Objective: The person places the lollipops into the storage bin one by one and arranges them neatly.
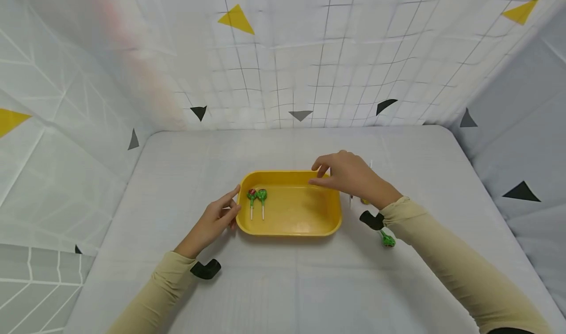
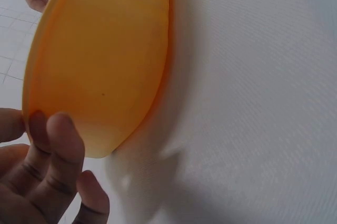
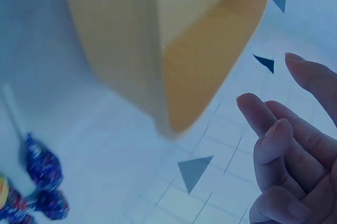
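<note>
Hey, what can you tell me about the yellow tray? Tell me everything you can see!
The yellow tray is a shallow oblong with rounded corners, low walls and a thin rim. It looks like smooth plastic, a bit shiny. It appears to sit flat on the white table, long sides running left to right. Two lollipops lie inside, near its left end. The left hand touches that end, and the right hand is over the far right rim, seemingly without touching.

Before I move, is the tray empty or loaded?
Partly loaded: two lollipops lie side by side in the tray, near its left end; the rest of its floor shows bare.
</note>
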`<state>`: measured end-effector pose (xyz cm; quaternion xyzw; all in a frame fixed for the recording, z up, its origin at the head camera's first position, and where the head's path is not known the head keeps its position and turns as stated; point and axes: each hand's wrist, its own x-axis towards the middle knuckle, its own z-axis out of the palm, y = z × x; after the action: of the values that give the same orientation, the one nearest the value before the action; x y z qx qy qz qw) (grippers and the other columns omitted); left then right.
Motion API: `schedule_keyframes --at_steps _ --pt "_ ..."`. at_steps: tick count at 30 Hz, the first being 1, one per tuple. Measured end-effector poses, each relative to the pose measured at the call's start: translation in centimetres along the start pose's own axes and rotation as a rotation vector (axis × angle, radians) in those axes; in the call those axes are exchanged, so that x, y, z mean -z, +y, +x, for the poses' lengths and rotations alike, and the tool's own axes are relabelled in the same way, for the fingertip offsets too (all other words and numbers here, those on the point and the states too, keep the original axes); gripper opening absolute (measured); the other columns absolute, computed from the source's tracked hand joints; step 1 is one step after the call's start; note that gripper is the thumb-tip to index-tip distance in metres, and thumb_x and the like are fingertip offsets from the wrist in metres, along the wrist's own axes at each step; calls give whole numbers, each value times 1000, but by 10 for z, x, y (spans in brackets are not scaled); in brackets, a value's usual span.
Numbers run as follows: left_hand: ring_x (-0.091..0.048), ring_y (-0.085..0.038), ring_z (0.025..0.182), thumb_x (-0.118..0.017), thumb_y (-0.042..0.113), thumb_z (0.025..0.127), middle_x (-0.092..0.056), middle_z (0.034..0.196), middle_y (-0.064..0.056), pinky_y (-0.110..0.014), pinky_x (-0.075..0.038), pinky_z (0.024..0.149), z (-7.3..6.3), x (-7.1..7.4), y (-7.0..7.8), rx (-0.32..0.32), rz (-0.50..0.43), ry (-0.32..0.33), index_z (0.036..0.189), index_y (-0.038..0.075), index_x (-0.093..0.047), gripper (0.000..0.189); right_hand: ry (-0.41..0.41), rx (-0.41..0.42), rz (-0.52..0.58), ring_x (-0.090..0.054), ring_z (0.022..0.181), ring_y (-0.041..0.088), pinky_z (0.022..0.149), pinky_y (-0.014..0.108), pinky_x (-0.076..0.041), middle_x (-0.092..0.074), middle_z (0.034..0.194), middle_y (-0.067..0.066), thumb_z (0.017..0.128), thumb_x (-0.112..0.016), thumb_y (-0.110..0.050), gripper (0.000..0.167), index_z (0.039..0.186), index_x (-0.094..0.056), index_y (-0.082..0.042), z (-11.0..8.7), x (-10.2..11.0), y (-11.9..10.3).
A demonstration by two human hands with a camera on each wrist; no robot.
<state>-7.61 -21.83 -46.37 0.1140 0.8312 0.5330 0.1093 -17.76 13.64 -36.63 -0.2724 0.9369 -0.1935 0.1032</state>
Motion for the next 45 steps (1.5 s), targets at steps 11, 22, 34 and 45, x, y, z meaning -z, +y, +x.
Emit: schedule_keyframes --at_steps 11,22,34,45 --pt "-60 -33 65 -53 15 109 -59 95 -18 -33 -54 60 0 0 0 5 -9 -3 163 7 -30 59 19 -71 5 -71 83 15 77 40 -58 -80 101 -1 91 -79 -45 42 118 -76 -14 -31 5 30" --pt "-59 -35 66 -53 12 109 -59 93 -16 -34 -54 61 0 0 3 8 3 2 163 6 -31 58 41 -119 0 -66 77 10 66 31 -55 -77 90 -5 90 -81 -41 36 112 -78 -13 -66 -4 63" --pt "-60 -31 67 -53 12 109 -59 94 -16 -33 -54 61 0 -2 2 23 -3 5 163 7 -31 58 38 -173 -8 -63 76 13 65 29 -51 -79 92 -3 90 -81 -38 30 109 -79 -14 -97 -15 80" --pt "-60 -30 66 -53 12 109 -59 94 -17 -33 -55 62 0 -2 4 23 0 8 162 6 -31 58 -41 -247 -5 -63 76 11 61 29 -49 -78 91 -4 90 -79 -45 39 110 -77 -11 -126 -28 97"
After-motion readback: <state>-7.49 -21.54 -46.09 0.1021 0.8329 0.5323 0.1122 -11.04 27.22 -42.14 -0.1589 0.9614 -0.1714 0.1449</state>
